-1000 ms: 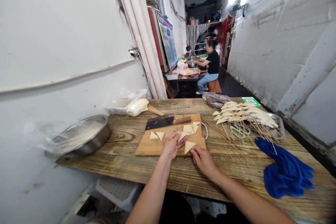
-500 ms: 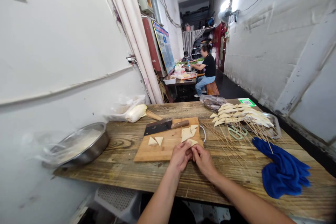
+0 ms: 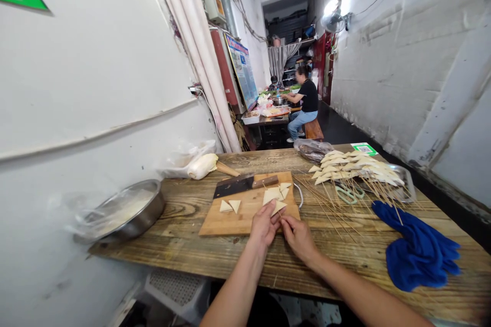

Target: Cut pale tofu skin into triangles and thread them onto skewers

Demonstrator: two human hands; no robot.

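Observation:
My left hand (image 3: 264,224), fingers bent, holds a pale triangular tofu slice (image 3: 279,206) over the front right of the wooden cutting board (image 3: 226,225). Close beside it, my right hand (image 3: 299,237) pinches a thin bamboo skewer (image 3: 281,215) whose tip meets the underside of that slice. Just beyond my fingers lie more tofu slices (image 3: 271,194) on the board, and a small group of cut triangles (image 3: 235,206) sits to the left. A cleaver (image 3: 233,186) with a wooden handle rests along the board's back edge.
At the right, skewered triangles (image 3: 345,163) are stacked over a metal tray (image 3: 408,184), near loose skewers (image 3: 326,207), green-handled scissors (image 3: 349,194) and a blue glove (image 3: 418,255). A steel basin (image 3: 153,209) stands left. A person (image 3: 307,97) sits at a farther table.
My left fingers have loosened and spread a little, showing more of the slice. My right hand stays close, and more of the skewer now shows. The view has shifted slightly.

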